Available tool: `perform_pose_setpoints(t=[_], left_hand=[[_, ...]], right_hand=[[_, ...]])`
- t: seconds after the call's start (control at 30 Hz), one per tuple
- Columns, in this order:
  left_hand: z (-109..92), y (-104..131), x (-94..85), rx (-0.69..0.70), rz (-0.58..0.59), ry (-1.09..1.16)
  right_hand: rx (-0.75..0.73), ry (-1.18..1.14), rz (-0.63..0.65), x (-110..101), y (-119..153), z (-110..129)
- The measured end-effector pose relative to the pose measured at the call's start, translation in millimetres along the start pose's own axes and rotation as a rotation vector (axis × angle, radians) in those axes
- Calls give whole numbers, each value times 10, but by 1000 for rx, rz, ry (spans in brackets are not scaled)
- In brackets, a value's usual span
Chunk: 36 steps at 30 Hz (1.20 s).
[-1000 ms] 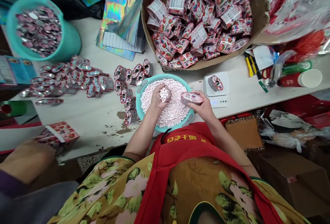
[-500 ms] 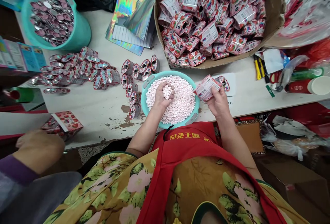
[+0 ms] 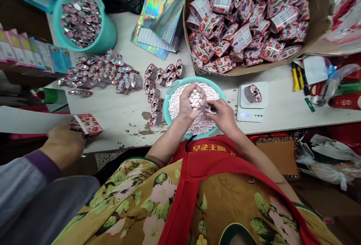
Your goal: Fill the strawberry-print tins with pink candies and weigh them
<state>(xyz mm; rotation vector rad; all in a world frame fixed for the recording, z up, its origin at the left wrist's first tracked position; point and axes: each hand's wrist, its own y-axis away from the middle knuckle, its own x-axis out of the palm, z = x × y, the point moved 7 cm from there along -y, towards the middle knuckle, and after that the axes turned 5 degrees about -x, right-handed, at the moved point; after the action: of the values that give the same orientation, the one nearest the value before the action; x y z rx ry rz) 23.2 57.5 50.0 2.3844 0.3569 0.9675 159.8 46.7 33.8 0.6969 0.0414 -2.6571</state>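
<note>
Basin (image 3: pixel 166 105) in turquoise, filled with pale pink candies (image 3: pixel 176 104) and close against the red apron (image 3: pixel 194 166), probably for a short reach. Above its middle, the left hand (image 3: pixel 189 104), cupped, fingers curled partway around a visible handful of candies (image 3: pixel 195 100), presumably to prevent spilling. Above the basin's right side, the right hand (image 3: pixel 224 115), clamped with bent fingers on a printed packet (image 3: pixel 211 108), dark mouth in view, seemingly to keep packet and handful together. Touching the left fingers or just apart: impossible to tell. Right of the basin, a white digital scale (image 3: pixel 263 90) with one ring-shaped packet (image 3: pixel 253 93) on top, likely within easy reach. Left of the basin, more holed packets (image 3: pixel 151 71), grouped in a column and a short row, perhaps for tidiness.
</note>
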Motion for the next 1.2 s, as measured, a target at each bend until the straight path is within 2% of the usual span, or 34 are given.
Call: perform_pose_setpoints(t=[0.07, 0.17, 0.3, 0.57, 0.73, 0.93, 1.03, 1.2], left_hand=[[-5, 25, 45, 121, -4, -12], [14, 26, -16, 249, -67, -17], [31, 16, -128, 280, -138, -72], [-1, 15, -86, 376, -123, -113], [6, -27, -105, 395, -155, -171], [39, -54, -88, 374, -116, -143], [23, -68, -83, 383, -137, -150], [30, -135, -53, 334, -129, -172]], right_hand=[[0, 61, 45, 95, -63, 99], [31, 32, 36, 137, -123, 179], [14, -60, 3, 133, -115, 239], [7, -78, -44, 169, -133, 201], [16, -60, -60, 173, -155, 169], [18, -40, -47, 169, -149, 164], [18, -37, -52, 149, -152, 179], [60, -45, -53, 122, -151, 174]])
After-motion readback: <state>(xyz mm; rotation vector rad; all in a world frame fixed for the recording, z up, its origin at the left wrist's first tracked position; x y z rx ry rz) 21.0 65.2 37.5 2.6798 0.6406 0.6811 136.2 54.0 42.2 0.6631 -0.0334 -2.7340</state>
